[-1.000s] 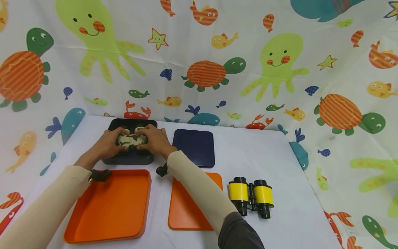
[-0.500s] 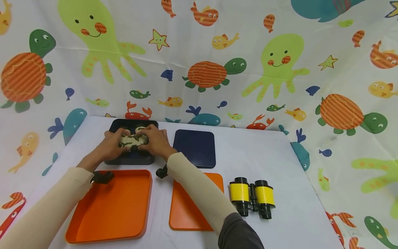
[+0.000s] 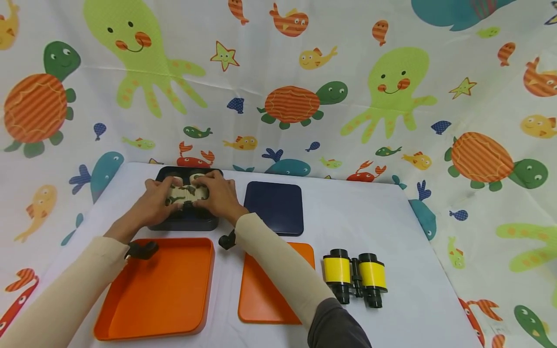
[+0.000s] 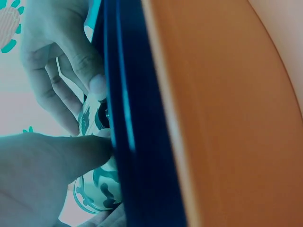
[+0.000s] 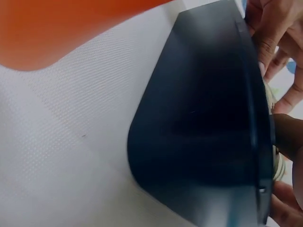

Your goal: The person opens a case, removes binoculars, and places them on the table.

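Camouflage-patterned binoculars (image 3: pixel 187 194) are at the dark navy box (image 3: pixel 183 225) at the far left of the table. My left hand (image 3: pixel 152 204) grips their left side, with the thumb on the near face. On the other side, my right hand (image 3: pixel 221 195) holds them the same way. The left wrist view shows the camouflage barrel (image 4: pixel 102 184) between both hands, partly hidden behind the box wall (image 4: pixel 142 142). In the right wrist view, the box's outer wall (image 5: pixel 199 113) covers most of the binoculars. Whether they touch the box floor cannot be seen.
A navy lid (image 3: pixel 274 208) lies right of the dark box. Closer to me are an orange box (image 3: pixel 161 290) and an orange lid (image 3: pixel 261 297), the lid partly under my right forearm. Black and yellow binoculars (image 3: pixel 337 269) lie to the right. A printed cloth hangs behind the table.
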Motion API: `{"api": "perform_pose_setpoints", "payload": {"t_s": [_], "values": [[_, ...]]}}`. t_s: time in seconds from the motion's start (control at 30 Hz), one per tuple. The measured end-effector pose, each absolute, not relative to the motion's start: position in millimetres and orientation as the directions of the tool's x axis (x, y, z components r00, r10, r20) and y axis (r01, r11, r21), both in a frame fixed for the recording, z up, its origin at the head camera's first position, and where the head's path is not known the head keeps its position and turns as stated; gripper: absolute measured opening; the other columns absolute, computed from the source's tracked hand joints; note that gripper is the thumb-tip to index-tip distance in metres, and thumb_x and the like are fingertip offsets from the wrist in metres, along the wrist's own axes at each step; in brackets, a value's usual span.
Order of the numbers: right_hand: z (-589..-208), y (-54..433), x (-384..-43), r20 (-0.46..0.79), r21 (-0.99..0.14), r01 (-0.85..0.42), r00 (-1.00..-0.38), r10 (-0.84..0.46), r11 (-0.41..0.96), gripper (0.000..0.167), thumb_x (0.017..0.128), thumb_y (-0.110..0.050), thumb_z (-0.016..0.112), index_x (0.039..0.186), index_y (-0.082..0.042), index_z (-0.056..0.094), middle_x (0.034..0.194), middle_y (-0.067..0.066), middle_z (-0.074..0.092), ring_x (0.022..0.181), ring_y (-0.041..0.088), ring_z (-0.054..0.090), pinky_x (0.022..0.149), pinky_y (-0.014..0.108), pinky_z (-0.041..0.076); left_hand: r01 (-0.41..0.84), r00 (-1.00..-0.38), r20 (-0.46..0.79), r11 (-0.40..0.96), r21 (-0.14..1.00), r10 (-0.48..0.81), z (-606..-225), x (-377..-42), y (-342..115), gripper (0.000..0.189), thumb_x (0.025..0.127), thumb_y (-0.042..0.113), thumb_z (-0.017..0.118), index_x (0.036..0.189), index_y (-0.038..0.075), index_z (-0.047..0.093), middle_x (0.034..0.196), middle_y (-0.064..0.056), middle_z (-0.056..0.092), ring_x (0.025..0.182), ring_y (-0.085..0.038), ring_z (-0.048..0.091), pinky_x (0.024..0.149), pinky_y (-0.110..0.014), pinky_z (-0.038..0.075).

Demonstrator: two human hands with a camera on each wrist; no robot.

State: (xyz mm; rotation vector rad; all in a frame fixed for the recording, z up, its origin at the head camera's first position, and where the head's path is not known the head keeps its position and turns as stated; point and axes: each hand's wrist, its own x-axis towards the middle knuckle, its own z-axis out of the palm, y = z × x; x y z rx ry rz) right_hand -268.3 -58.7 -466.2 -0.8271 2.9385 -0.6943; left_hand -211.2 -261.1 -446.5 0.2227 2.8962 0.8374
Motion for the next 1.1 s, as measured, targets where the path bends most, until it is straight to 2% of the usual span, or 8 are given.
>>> {"api": "perform_pose_setpoints", "payload": {"t_s": [0.2,0.33,0.43,0.57,0.83,1.1], "values": [[-453.7,-52.1,-265.8,0.119,-0.504,-0.474,-0.866,-0.485,0.722,0.062,0.088,-0.047,0.086,0.146,-0.042,0.062,0.149,-0.003,0.050,0.134,0.010,0.053,0.097,0.030,0.037,0.114,-0.985,-0.048,0.826,0.551,0.167,-434.7,-206.2,-259.4,0.060,0.101,0.015,0.072,0.147,0.006,0.034,0.135,-0.044,0.024,0.116,-0.058,0.045,0.098,-0.074,0.047],[-442.5,-45.2,-263.1,0.127,-0.586,-0.458,-0.867,-0.482,0.669,0.063,0.088,-0.041,0.088,0.146,-0.040,0.062,0.150,0.000,0.047,0.126,0.012,0.058,0.106,0.035,0.040,0.136,-0.984,-0.016,0.817,0.561,0.176,-426.0,-203.1,-257.4,0.061,0.101,0.015,0.073,0.148,0.008,0.034,0.138,-0.043,0.022,0.115,-0.058,0.046,0.095,-0.073,0.048],[-436.6,-40.3,-260.8,0.139,-0.644,-0.447,-0.867,-0.479,0.621,0.063,0.088,-0.036,0.089,0.145,-0.037,0.064,0.152,0.003,0.045,0.120,0.014,0.063,0.110,0.032,0.046,0.152,-0.984,0.008,0.813,0.562,0.178,-420.9,-201.1,-254.3,0.061,0.101,0.015,0.073,0.148,0.009,0.034,0.140,-0.044,0.021,0.114,-0.060,0.047,0.095,-0.075,0.047],[-431.7,-34.1,-257.4,0.171,-0.699,-0.447,-0.862,-0.477,0.557,0.061,0.088,-0.030,0.090,0.144,-0.033,0.065,0.151,0.006,0.044,0.121,0.019,0.067,0.102,0.025,0.055,0.172,-0.983,0.043,0.804,0.569,0.180,-414.4,-198.5,-249.3,0.061,0.101,0.016,0.073,0.148,0.010,0.035,0.144,-0.044,0.020,0.117,-0.063,0.048,0.097,-0.078,0.044],[-418.9,-18.1,-249.1,0.181,-0.759,-0.410,-0.879,-0.441,0.506,0.059,0.087,-0.024,0.090,0.141,-0.032,0.067,0.150,0.006,0.044,0.116,0.020,0.069,0.090,0.019,0.058,0.167,-0.985,0.059,0.800,0.576,0.163,-402.1,-195.4,-234.0,0.062,0.100,0.018,0.075,0.150,0.013,0.038,0.150,-0.042,0.019,0.119,-0.063,0.047,0.103,-0.080,0.042],[-412.3,4.2,-239.1,0.175,-0.768,-0.385,-0.895,-0.410,0.512,0.058,0.088,-0.025,0.090,0.141,-0.033,0.067,0.152,0.007,0.043,0.118,0.023,0.071,0.088,0.024,0.060,0.212,-0.977,0.097,0.785,0.581,0.192,-395.2,-191.1,-214.5,0.061,0.099,0.019,0.077,0.149,0.015,0.042,0.150,-0.039,0.022,0.118,-0.062,0.052,0.101,-0.078,0.043]]}}
